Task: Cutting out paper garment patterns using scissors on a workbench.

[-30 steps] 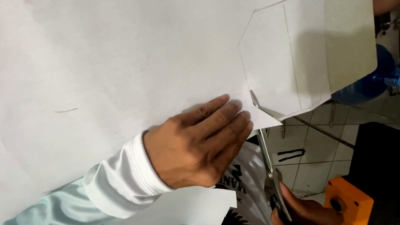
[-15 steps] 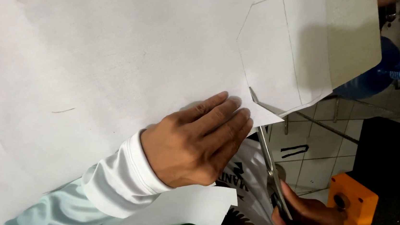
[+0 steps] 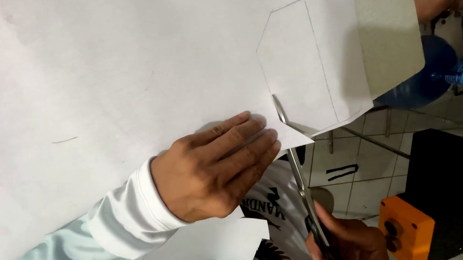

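Observation:
A large white paper sheet [image 3: 110, 52] fills most of the view, with a pencilled outline of a many-sided shape [image 3: 304, 69] at its upper right. My left hand [image 3: 211, 170] lies flat on the sheet near its lower edge, fingers together, pinning it down. My right hand [image 3: 354, 255] grips the handles of a pair of metal scissors [image 3: 295, 163]. The blades point up and left into the paper, the tip reaching the drawn line next to my left fingertips. The sheet's far right corner [image 3: 390, 43] curls upward, showing a greyer side.
An orange and black box [image 3: 409, 232] stands on the tiled floor at the lower right. A blue round container [image 3: 420, 74] sits behind the curled paper. Another loose white sheet [image 3: 204, 247] lies under my left wrist. Another person's hand [image 3: 438, 6] shows at the top right.
The scissors have advanced up and left, deeper into the sheet along the drawn line. My left hand stays flat on the paper in about the same place.

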